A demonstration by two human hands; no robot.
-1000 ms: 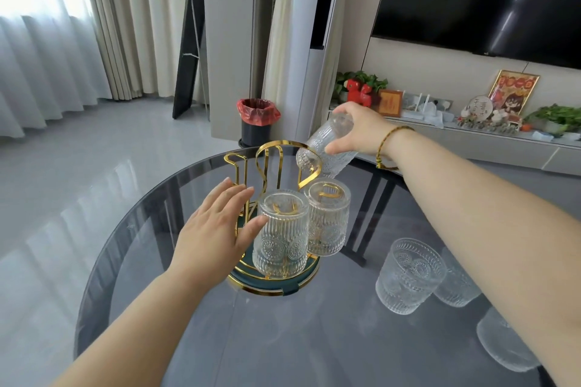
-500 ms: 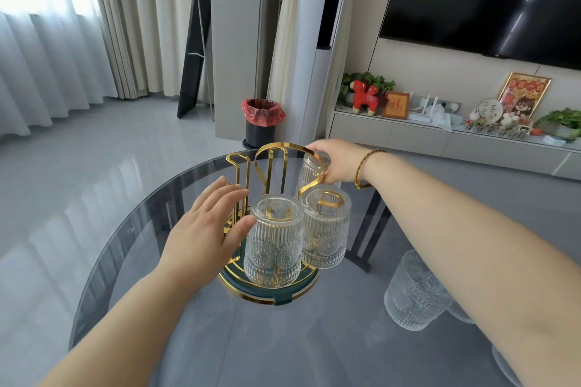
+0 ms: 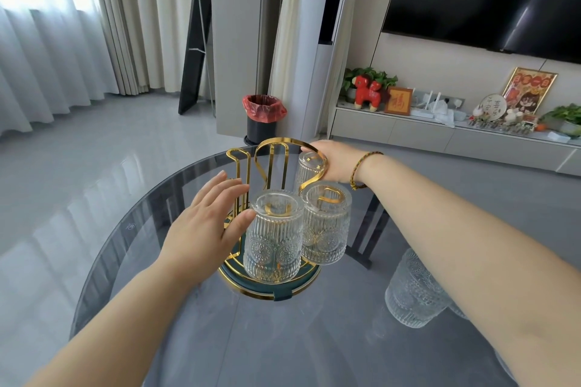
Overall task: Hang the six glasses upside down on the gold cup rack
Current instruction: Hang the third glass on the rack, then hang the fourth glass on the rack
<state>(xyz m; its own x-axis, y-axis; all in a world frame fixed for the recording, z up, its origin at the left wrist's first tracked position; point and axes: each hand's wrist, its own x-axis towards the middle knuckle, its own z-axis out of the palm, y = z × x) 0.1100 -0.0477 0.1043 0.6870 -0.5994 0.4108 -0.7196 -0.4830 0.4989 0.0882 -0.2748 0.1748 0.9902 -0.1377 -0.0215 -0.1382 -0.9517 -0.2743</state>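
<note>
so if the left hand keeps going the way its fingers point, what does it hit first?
Probably the gold rack's upright prongs: the left hand points up-right at them, thumb near the front glass. Depth is unclear.

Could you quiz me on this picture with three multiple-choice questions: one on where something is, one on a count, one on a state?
1. Where is the red-lined bin?
A. on the floor beyond the glass table
B. on the TV shelf
C. on the table

2. How many glasses are on the gold cup rack?
A. one
B. three
C. six

3. How does the front glass sit?
A. on its side
B. mouth up
C. upside down

Answers: 1 A, it stands on the grey floor past the table's far edge. 2 B, two in front, and one at the back by the right hand. 3 C, its thick base faces up.
</note>
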